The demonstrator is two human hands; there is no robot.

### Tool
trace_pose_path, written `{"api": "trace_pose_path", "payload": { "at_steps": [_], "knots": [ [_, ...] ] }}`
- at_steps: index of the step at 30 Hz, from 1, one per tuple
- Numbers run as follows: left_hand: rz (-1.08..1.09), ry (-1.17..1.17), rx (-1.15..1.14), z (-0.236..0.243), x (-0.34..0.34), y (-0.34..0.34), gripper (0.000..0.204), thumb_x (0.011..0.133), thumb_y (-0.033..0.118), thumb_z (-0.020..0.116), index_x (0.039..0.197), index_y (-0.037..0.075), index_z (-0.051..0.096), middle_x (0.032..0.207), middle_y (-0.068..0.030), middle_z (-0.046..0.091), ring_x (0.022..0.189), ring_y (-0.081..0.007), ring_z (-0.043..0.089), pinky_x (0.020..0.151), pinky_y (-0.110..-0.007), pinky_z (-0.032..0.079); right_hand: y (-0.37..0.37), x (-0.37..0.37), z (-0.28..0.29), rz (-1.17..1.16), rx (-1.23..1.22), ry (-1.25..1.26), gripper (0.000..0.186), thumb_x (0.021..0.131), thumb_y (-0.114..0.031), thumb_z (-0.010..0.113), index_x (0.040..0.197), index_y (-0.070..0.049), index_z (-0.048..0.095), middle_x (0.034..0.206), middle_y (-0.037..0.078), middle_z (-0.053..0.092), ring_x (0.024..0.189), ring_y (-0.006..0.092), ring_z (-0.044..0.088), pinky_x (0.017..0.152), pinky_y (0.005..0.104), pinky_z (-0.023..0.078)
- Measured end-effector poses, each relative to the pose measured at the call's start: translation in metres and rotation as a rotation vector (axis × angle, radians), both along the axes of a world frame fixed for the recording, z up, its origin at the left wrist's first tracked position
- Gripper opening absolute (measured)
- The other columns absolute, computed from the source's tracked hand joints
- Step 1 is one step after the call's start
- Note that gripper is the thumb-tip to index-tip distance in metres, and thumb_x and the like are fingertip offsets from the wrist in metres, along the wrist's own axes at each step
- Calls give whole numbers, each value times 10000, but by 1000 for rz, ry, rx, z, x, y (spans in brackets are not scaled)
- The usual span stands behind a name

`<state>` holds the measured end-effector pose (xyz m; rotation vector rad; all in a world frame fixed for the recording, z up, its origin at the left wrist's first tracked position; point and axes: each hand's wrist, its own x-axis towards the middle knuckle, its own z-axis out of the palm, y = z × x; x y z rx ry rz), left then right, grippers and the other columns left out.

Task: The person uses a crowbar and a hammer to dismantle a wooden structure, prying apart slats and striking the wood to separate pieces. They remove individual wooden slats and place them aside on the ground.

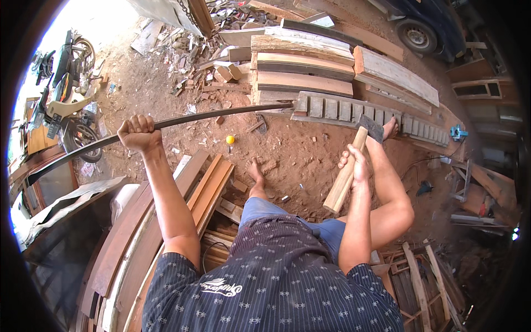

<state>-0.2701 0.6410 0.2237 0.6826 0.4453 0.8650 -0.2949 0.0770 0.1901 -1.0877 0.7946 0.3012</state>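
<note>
My left hand (139, 134) is closed round a long, thin dark strip (221, 112), whose material I cannot make out. The strip runs from the far left to the end of a notched wooden beam (337, 109) on the ground. In my right hand (355, 165) is a hammer, its thick pale wooden handle (343, 185) slanting up to a dark metal head (371, 128). The head appears over the beam; whether it touches is unclear. My right bare foot (390, 127) rests at the beam, and my left foot (256, 171) stands on the dirt.
Stacked boards (304, 77) lie beyond the beam, and more planks (144, 238) are piled at my left. A blue clamp-like tool (457, 133) is at the beam's right end. A yellow ball (230, 139) sits on the dirt. A motorcycle (63, 105) and a car wheel (416, 36) stand farther off.
</note>
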Motion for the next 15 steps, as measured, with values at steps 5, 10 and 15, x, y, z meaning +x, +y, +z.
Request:
{"api": "trace_pose_path", "payload": {
  "at_steps": [5, 10, 15],
  "knots": [
    [36, 13, -105, -4, -6, -3, 388, 886, 226, 455, 546, 204, 270, 462, 43, 271, 372, -92, 194, 352, -258, 189, 10, 8, 10, 42, 6, -18, 229, 927, -203, 660, 1086, -70, 562, 767, 50, 575, 597, 148, 569, 528, 307, 505],
    [30, 26, -137, -16, -9, -8, 384, 885, 222, 463, 547, 201, 281, 455, 44, 277, 367, -89, 190, 346, -253, 188, 13, 15, 21, 71, 8, -22, 259, 935, -207, 654, 1128, -77, 540, 771, 44, 561, 603, 147, 564, 525, 307, 500],
    [-7, 32, -172, -25, -16, -3, 379, 885, 217, 462, 550, 202, 286, 454, 49, 274, 364, -83, 202, 345, -251, 190, 13, 16, 25, 84, -15, -7, 264, 936, -204, 651, 1139, -78, 539, 769, 45, 565, 600, 148, 566, 523, 306, 502]
  ]
}}
